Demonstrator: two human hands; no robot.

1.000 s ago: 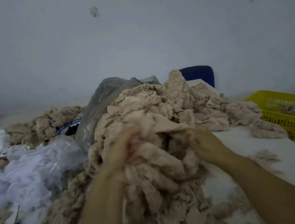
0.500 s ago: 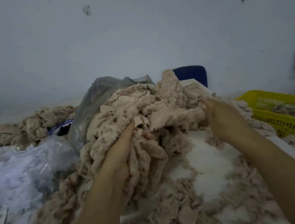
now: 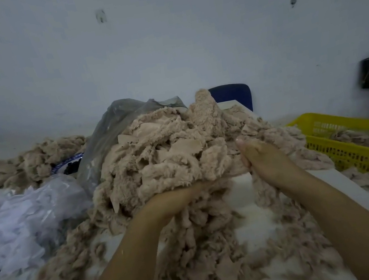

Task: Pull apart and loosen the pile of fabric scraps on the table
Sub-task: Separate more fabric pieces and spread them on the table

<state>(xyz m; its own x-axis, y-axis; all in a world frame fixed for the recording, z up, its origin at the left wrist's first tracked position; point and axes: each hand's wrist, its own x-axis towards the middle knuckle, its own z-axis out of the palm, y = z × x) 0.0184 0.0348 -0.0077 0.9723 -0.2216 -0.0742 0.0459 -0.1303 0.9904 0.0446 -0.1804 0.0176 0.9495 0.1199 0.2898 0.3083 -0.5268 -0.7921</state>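
A big pile of beige fuzzy fabric scraps (image 3: 164, 157) covers the middle of the white table (image 3: 240, 189). My left hand (image 3: 172, 203) is under the front of a raised clump, palm up, fingers buried in the scraps and holding them. On the clump's right side, my right hand (image 3: 260, 159) grips the scraps, thumb pointing up and fingers hidden in the fabric. Loose scraps hang down between my hands and trail over the table toward me.
A yellow plastic basket (image 3: 351, 153) with more scraps stands at the right. A grey plastic bag (image 3: 113, 127) lies behind the pile, white plastic bags (image 3: 20, 216) at the left, and a second scrap heap (image 3: 35, 160) at the back left. A blue chair back (image 3: 232, 95) shows behind the table.
My left hand has slid from the pile's left flank to beneath its front. The right hand has come inward and taken hold of the clump, which is now bunched up higher between both hands.
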